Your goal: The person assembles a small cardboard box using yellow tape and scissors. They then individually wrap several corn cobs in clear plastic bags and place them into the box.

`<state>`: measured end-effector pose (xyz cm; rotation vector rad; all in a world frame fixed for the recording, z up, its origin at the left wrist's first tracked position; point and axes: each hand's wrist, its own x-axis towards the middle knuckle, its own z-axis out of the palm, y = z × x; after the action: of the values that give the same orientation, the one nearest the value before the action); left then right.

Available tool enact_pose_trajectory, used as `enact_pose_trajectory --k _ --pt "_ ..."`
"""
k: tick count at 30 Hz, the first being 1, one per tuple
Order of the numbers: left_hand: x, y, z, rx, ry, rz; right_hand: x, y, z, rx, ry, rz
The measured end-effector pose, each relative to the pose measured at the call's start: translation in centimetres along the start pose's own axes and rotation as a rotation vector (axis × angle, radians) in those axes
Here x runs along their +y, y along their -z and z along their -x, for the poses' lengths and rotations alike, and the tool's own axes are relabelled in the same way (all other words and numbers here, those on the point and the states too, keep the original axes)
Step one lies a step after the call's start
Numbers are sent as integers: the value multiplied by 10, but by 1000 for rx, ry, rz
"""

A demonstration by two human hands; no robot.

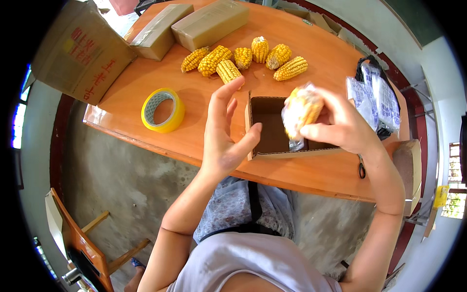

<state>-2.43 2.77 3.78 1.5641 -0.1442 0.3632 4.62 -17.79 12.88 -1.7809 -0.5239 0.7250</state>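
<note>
My right hand grips a piece of corn on the cob wrapped in clear plastic, above an open cardboard box. Its wrapping looks blurred, and a clear plastic end hangs below it. My left hand is at the box's left end, fingers spread, holding nothing. Beyond the hands, several bare yellow corn pieces lie or stand on the wooden table. The right hand and the wrapped corn hide part of the box's inside.
A roll of yellow tape lies left of my left hand. Two closed cardboard boxes and a large carton stand at the back left. Printed plastic bags lie at the right, with scissors near the front edge.
</note>
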Motion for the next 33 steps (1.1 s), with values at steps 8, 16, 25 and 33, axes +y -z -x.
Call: enact_pose_trajectory --k 8,16,25,33 --pt "-22 -14 25 -8 -109 144 41 -27 -46 -226 -402 567" --pt "-21 -9 24 -15 -92 114 59 -47 -68 -273 -538 378" --pt "-20 -10 22 -15 -128 106 47 -35 -52 -246 -352 712" --pt "-13 1 13 150 -159 26 -30 136 -45 392 39 424"
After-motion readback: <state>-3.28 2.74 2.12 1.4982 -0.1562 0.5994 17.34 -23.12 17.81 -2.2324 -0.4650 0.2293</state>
